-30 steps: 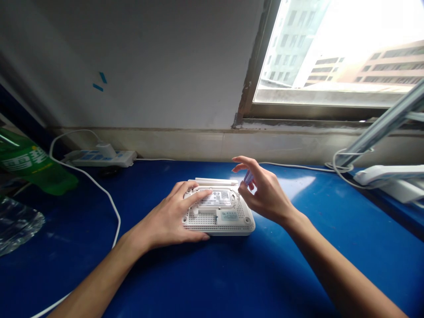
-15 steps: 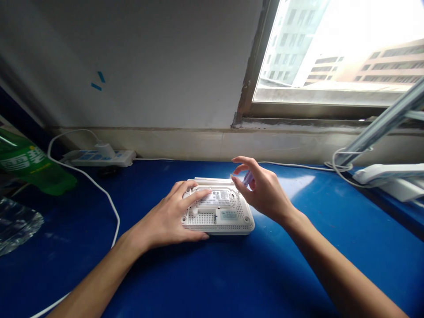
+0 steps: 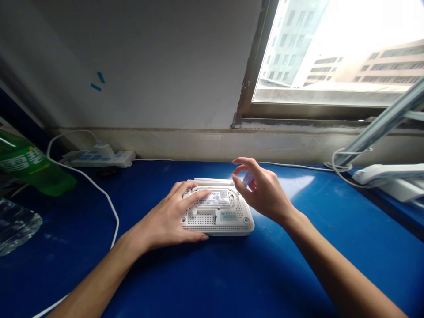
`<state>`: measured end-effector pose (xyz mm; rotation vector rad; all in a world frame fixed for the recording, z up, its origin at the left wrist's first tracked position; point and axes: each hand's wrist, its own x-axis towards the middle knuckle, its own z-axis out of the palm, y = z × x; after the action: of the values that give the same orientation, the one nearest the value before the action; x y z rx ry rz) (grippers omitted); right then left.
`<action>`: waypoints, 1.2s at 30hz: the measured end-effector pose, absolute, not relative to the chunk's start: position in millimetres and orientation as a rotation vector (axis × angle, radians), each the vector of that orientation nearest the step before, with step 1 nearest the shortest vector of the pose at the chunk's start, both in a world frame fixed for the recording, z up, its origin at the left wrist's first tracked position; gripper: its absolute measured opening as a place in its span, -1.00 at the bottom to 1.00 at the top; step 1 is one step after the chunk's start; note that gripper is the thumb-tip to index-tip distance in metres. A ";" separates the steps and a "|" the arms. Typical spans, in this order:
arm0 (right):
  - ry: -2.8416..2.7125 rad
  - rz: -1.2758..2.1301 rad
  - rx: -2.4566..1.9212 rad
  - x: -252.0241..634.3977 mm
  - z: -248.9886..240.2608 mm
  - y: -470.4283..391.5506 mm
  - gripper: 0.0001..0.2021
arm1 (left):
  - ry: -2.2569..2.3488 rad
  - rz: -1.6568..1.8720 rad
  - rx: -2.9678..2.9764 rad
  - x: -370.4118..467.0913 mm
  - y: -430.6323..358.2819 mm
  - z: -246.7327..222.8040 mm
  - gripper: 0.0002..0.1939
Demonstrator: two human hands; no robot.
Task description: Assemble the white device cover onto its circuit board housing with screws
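Observation:
A white router lies underside up on the blue table, showing its vent holes, printed labels and a white antenna bar along its far edge. My left hand grips its left end, the thumb along the near side and the fingers spread over the top. My right hand hovers at the router's far right corner, its fingers curled round a small purple tool. Only a bit of that tool shows between thumb and fingers; its tip is hidden behind the hand.
At the left stand a green bottle and a clear plastic bottle. A white cable runs down from a power strip near the wall. A metal arm and a white device are at the right, under the window.
The purple tool looks slightly turned between the right fingers, and the right hand has shifted very little. My left hand and the router stay in place.

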<state>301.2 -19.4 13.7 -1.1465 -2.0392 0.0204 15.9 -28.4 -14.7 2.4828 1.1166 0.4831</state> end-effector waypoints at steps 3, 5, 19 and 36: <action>-2.046 0.005 -1.132 301.9 12.3 -17.2 -0.73 | 1.124 0.465 2.487 16.0 -28.0 -14.7 -0.03; -2.061 0.030 -1.116 302.1 11.7 -16.7 -0.63 | 1.132 0.440 2.482 16.2 -28.1 -13.9 -0.03; -2.041 -0.019 -1.113 302.6 11.6 -16.2 -0.75 | 1.132 0.468 2.486 16.5 -28.2 -13.9 -0.02; -2.012 -0.074 -1.154 301.6 13.6 -17.3 -0.76 | 1.155 0.411 2.482 16.7 -29.7 -12.1 -0.03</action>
<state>301.6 -17.3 13.6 -1.1543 -2.0119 -0.0737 16.7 -29.7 -12.1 2.4816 1.1553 0.4111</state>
